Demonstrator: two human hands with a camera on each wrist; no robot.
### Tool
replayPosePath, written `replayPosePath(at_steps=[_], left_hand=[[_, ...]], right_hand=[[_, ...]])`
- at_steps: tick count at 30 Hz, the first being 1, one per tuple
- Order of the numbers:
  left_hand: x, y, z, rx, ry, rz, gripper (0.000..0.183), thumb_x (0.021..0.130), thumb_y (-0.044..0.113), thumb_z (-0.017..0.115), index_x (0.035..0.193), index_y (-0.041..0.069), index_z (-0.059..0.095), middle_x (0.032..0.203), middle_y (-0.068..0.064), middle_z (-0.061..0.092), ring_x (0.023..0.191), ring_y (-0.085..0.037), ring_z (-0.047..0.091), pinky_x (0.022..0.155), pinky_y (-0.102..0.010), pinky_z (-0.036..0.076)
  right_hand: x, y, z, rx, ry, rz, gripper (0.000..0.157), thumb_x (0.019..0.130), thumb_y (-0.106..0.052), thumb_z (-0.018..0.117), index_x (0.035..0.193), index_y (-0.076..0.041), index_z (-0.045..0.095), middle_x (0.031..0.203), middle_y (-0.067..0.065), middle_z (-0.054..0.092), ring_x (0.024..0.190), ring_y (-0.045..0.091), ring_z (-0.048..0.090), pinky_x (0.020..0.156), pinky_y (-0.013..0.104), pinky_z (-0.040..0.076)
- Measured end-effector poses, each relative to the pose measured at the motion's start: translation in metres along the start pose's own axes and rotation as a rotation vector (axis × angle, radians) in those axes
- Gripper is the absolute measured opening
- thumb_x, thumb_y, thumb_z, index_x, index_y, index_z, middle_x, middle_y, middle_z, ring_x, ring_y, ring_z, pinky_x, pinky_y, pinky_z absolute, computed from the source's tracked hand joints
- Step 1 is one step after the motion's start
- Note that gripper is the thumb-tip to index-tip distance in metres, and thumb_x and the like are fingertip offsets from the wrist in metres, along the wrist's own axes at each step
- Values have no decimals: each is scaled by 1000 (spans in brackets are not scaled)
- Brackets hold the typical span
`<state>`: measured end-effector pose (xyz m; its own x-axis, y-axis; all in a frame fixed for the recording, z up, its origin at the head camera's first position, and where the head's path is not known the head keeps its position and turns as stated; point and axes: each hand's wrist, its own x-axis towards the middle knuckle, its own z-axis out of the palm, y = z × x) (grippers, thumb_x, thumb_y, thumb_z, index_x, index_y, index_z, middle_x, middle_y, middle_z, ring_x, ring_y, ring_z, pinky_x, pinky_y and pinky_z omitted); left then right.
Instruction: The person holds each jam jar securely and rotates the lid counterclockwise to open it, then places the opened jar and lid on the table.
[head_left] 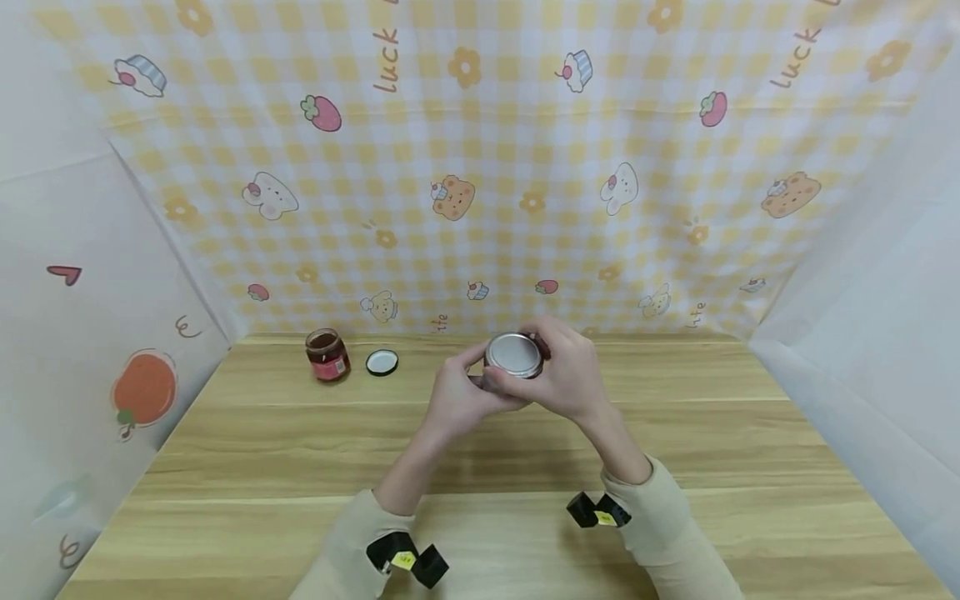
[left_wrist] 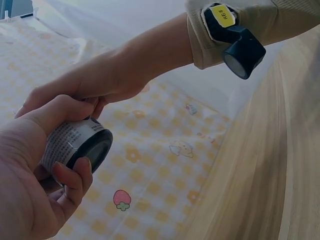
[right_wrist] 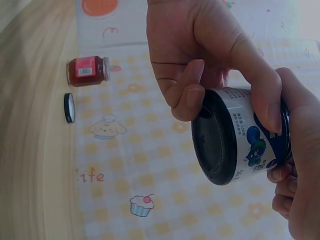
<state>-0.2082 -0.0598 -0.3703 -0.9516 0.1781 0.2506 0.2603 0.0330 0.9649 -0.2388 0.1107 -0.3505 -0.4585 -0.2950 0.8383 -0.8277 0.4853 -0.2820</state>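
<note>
Both hands hold one small round jar [head_left: 514, 355] above the table. Its white label [right_wrist: 245, 125] carries blueberry pictures, and its dark glass base [right_wrist: 212, 137] shows in the right wrist view. In the head view the jar's flat silvery top faces up. My left hand [head_left: 467, 393] grips the jar's body from the left, its thumb along the label. My right hand [head_left: 570, 367] grips the top end, fingers and thumb curled round the rim. Part of the jar is hidden behind the fingers.
An uncovered glass jar [head_left: 327, 357] of dark red contents with a pink label stands at the table's back left. Beside it lies a round lid [head_left: 382, 362], white inside up. A yellow checked cloth [head_left: 510, 250] hangs behind the wooden table [head_left: 262, 467].
</note>
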Motion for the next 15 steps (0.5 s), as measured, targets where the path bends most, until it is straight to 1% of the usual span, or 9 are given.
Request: replayPosePath(at_steps=[4,6,11,15], left_hand=[[1,2,-1,11,-8,2,67,68,-2,90,130,9,68,127,-11,63,77,-19,72,69,-29,58],[1,3,-2,9,-12,2,66,66,-2,91,128,9,69,127,-10,64,81,-17,70,70,-28,58],[2,3,-4,-38,-41,-21,67,64,-6,90,127,9,70,129,-9,64,92,-19,68,74,-30,58],[2,3,-6,-77,-78,-42,67,64,-8,89,126,9,70,127,-8,65,88,-19,69,74,-31,58]], right_hand=[[0,0,0,13,4,-8,61,81,-66,71,93,-6,69,79,1,65,61,11,53,52,26,45],[0,1,-1,21,-1,-7,63,80,-67,70,93,-6,69,79,1,65,61,11,52,52,26,44],[-1,0,-2,52,-14,-7,64,79,-69,70,91,-7,69,76,-1,63,61,10,50,52,26,42],[-1,1,-3,75,-13,-19,63,79,-69,71,91,-7,69,75,-2,61,60,10,49,51,25,41]])
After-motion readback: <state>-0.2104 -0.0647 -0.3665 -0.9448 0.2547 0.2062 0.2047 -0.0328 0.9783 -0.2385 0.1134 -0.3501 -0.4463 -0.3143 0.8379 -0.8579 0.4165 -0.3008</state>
